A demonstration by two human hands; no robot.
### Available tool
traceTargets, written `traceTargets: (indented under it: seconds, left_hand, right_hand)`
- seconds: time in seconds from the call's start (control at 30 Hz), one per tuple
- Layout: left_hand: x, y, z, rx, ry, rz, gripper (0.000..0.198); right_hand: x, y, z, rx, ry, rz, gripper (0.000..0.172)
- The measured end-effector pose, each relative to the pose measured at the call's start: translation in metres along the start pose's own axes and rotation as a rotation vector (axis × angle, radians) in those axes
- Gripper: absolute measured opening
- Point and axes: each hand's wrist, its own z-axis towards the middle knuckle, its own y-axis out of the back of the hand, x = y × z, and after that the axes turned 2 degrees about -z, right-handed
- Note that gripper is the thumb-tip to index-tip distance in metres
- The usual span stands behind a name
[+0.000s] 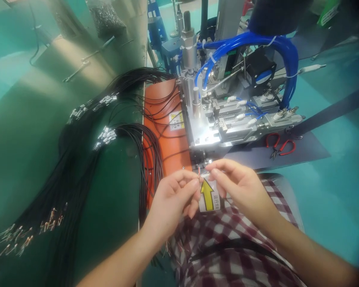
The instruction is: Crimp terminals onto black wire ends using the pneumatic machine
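One wire end stands pinched upright in the left hand before the machine, presumably to leave it exposed, while the right hand curls close by, its grip, if any, unclear.

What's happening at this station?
A person's left hand pinches a thin wire end showing red and white, just above the yellow arrow label at the front of the metal machine. The right hand is close beside it; whether its fingers grip anything is unclear. Bundled black cables lie on the green table at left, some crossing the orange plate. Red-handled pliers lie at right.
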Motion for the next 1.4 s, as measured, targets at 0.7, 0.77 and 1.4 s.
traceTargets:
  seconds: [0.7, 0.77, 1.4]
  left_hand:
    - [0.01, 0.001, 0.004, -0.086, -0.055, 0.105, 0.02]
    - [0.009, 0.0, 0.004, -0.084, -0.057, 0.109, 0.02]
    - [0.007, -0.001, 0.002, -0.045, -0.066, 0.149, 0.018]
  right_hand:
    - [-0.001, -0.01, -0.006, 0.046, -0.056, -0.047, 0.017]
    - [-0.001, -0.008, -0.006, 0.042, -0.048, -0.051, 0.017]
    - [0.002, 0.006, -0.003, 0.004, 0.281, -0.406, 0.011]
